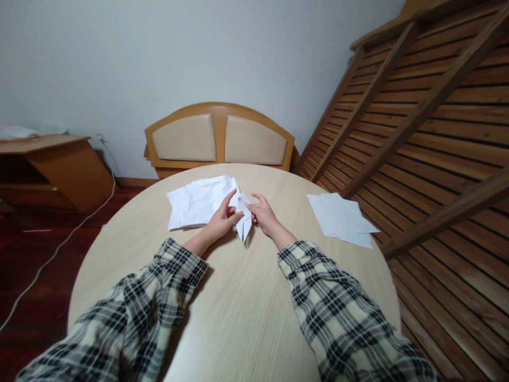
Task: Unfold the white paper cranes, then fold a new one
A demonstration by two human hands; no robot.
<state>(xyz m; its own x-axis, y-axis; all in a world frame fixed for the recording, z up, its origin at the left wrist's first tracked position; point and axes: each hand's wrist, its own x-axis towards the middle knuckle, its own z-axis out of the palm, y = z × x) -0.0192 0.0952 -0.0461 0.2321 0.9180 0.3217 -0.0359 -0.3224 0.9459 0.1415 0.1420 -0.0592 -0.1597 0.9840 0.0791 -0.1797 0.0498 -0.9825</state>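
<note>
From where I stand, the creased white papers [194,204] lie in a pile left of the work, probably set there to be out of the way yet close. Next, the left hand [221,220] pinches the narrow folded paper [244,225], thumb laid over it, its points toward the person; the right hand [264,216] pinches the opposite side, likely so the folds sit steady between both. Farther right, loose flat sheets [336,215] overlap, apparently within easy reach.

As for room, the pile's right edge comes up close by the folded paper; whether they touch I can't tell. Nearer the person, the round tabletop [242,302] is open between the sleeves. A bare strip parts the right hand from the sheets, which lie near the rim beside the slatted wood [449,116].
</note>
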